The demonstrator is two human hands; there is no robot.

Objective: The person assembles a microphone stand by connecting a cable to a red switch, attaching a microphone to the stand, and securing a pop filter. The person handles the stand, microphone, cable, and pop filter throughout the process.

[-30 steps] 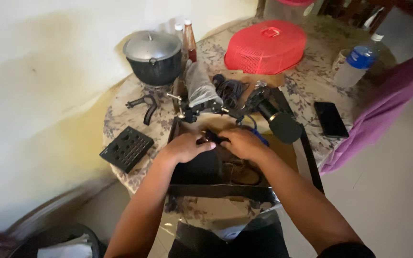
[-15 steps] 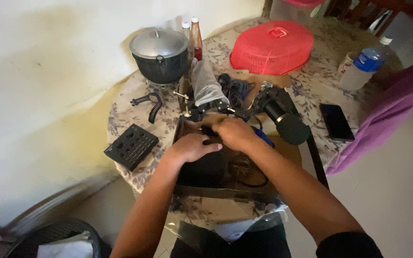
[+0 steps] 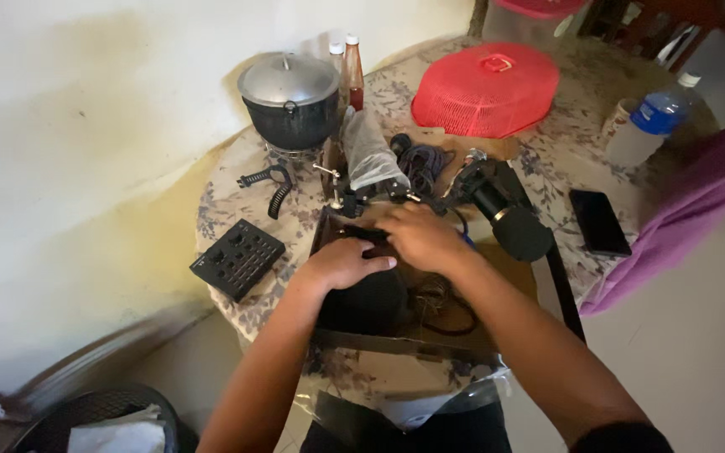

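Small black part (image 3: 364, 235), held over an open cardboard box (image 3: 513, 277) on the table (image 3: 295, 226): left hand (image 3: 344, 263) curled around its near end, right hand (image 3: 417, 236) closed over its far end. Microphone (image 3: 512, 222) just beyond; black button panel (image 3: 237, 258) well left.

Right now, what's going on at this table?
A person leans over a round table, both hands inside an open box. The left hand and right hand meet over a small black part; whether either grips it is unclear. A microphone, a black button pad and a lidded pot lie around.
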